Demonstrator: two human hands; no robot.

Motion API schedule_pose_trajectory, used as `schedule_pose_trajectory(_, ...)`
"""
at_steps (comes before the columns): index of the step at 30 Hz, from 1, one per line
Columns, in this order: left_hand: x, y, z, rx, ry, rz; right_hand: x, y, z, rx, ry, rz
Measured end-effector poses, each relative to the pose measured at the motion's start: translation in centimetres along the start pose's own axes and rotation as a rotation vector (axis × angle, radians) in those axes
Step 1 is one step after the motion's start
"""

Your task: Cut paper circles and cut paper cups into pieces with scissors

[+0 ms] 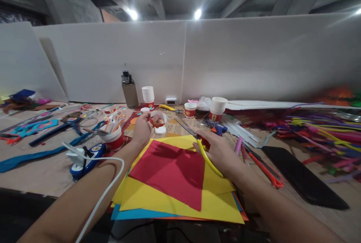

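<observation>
My left hand (143, 127), fingers closed, holds a cut ring of a paper cup (158, 118), white with a red and brown lower edge. My right hand (213, 146) grips yellow-handled scissors (207, 158), whose blades point up and left toward the cup ring without touching it. Beneath both hands lies a red sheet (172, 171) on several yellow sheets (152, 196), with blue and orange sheets showing at the bottom edge. A small white disc (160, 130) rests just under the cup ring.
Stacked paper cups (218, 104) and a grey-brown bottle (130, 94) stand before the white partition. At left are a cup of tools (114, 138) and a blue power strip (88, 162) with a white cable. A black slab (304, 177) and colourful pipe cleaners (329, 134) lie at right.
</observation>
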State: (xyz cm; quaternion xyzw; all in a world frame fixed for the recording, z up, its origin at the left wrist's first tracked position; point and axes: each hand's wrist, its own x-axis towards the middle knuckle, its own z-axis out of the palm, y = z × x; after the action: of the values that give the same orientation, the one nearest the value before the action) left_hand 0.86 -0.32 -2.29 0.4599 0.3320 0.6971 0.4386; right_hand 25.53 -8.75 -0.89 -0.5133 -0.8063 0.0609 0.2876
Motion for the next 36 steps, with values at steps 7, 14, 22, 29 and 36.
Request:
schedule_pose_trajectory(7,0.9,-0.7,-0.9,0.1,0.157,0.07,0.2,-0.3,-1.5,-0.034,0.102,0.105)
schedule_pose_trajectory(14,0.1,-0.5,-0.4,0.136,0.085,0.011,-0.1,-1.7,-2.1,0.152,-0.038,0.019)
schedule_pose_trajectory(22,-1.0,-0.1,0.1,0.145,-0.025,-0.001,-0.3,-2.4,-1.5,0.184,-0.335,0.099)
schedule_pose_trajectory(29,-1.8,0.4,0.7,0.214,-0.061,0.029,0.1,-1.6,-1.2,0.161,-0.371,0.107)
schedule_pose_trajectory(36,-2.0,0.6,1.0,0.15,-0.023,0.081,0.1,-1.9,-1.9,0.166,-0.379,0.127)
